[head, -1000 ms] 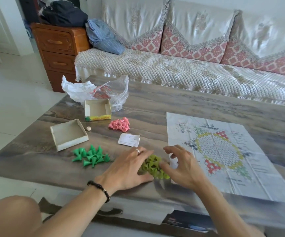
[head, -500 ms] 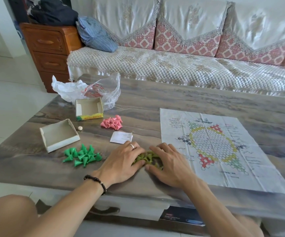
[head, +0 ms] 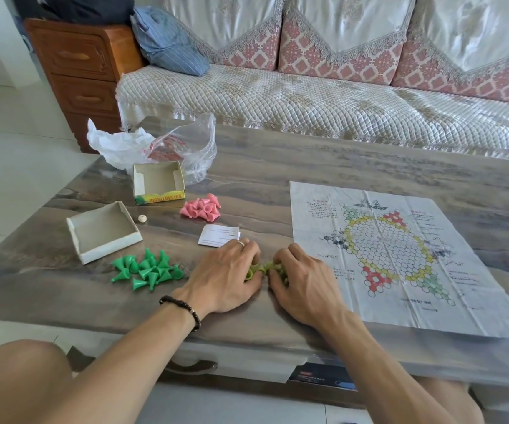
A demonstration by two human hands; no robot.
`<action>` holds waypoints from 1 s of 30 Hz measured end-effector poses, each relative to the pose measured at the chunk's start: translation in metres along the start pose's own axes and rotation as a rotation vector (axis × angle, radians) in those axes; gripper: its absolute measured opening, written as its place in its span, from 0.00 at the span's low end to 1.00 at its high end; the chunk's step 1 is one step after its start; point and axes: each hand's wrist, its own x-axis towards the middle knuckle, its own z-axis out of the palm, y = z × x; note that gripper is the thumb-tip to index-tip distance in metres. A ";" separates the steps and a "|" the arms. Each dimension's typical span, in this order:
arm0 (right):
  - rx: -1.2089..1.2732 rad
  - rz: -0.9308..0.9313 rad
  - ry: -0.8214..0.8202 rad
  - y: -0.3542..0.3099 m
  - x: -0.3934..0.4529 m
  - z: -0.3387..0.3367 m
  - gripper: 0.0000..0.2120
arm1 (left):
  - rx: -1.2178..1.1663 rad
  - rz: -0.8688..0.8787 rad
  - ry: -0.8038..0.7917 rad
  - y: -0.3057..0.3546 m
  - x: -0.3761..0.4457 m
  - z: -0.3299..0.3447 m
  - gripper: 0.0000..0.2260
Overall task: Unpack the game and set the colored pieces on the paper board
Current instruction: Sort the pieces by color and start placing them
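The left hand (head: pixel 227 278) and right hand (head: pixel 303 283) curl their fingers around a yellow-green pile (head: pixel 264 268), just left of the board (head: pixel 400 258). To do this well, squeeze the pile gently so no piece rolls away. Green pieces (head: pixel 147 269) and pink pieces (head: pixel 201 208) lie farther left of the board. The board's near edge sits close to the table (head: pixel 354 166) edge, with bare tabletop behind the board.

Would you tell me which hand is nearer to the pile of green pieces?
Left. The left hand lies just right of the green pieces; the right hand sits farther right, beside the paper board.
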 end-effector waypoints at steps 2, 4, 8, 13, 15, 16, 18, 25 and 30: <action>0.009 -0.012 0.004 0.000 0.000 0.000 0.11 | 0.008 0.013 -0.009 -0.001 0.001 0.002 0.11; 0.006 -0.022 0.025 0.001 0.001 0.001 0.11 | 0.015 0.037 -0.008 -0.003 0.001 0.003 0.13; -0.001 0.007 0.098 0.000 0.000 0.003 0.14 | 0.022 0.052 -0.006 -0.002 0.001 0.002 0.11; -0.019 0.037 0.097 -0.002 -0.001 0.003 0.13 | 0.006 0.033 -0.013 0.002 0.005 -0.002 0.10; -0.009 0.057 0.079 -0.002 -0.001 0.003 0.13 | 0.019 0.014 -0.018 0.004 0.009 -0.003 0.13; -0.002 0.072 0.078 -0.002 -0.001 0.003 0.14 | 0.035 0.013 -0.015 0.006 0.010 -0.003 0.14; 0.008 0.100 0.071 -0.002 0.001 0.003 0.14 | 0.061 0.027 -0.005 0.008 0.012 -0.004 0.17; 0.080 0.179 0.030 0.001 0.010 -0.004 0.15 | 0.049 -0.007 0.021 0.009 0.019 -0.005 0.13; 0.082 0.241 0.072 0.024 0.024 -0.013 0.17 | -0.057 -0.038 0.043 0.006 0.035 0.002 0.13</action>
